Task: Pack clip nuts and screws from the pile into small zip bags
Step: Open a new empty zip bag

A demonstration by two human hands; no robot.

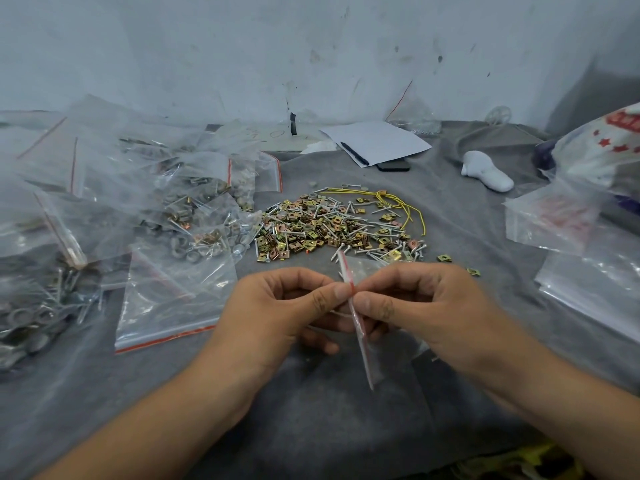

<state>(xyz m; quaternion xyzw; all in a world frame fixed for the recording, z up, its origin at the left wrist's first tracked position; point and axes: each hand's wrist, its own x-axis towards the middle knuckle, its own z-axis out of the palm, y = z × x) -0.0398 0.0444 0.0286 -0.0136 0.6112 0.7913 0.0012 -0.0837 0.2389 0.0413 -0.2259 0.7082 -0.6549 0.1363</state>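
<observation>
We see the left hand (277, 303) and right hand (419, 303) both pinching 1 small zip bag (360, 327) at its red-striped seal — thumbs nearly meeting. Just beyond the pinch lies the pile of clip nuts and screws (332, 226); filled bags (187, 202) sit left of it.

A single wide-angle view comes from the person's head, looking forward and down over a grey cloth table (329, 427), with the wall (311, 46) closing off the far side at twelve o'clock. It sits close above the left hand (277, 306) and right hand (426, 306), whose forearms enter from seven and five o'clock, while the pile (339, 226) lies just beyond them toward twelve o'clock
</observation>
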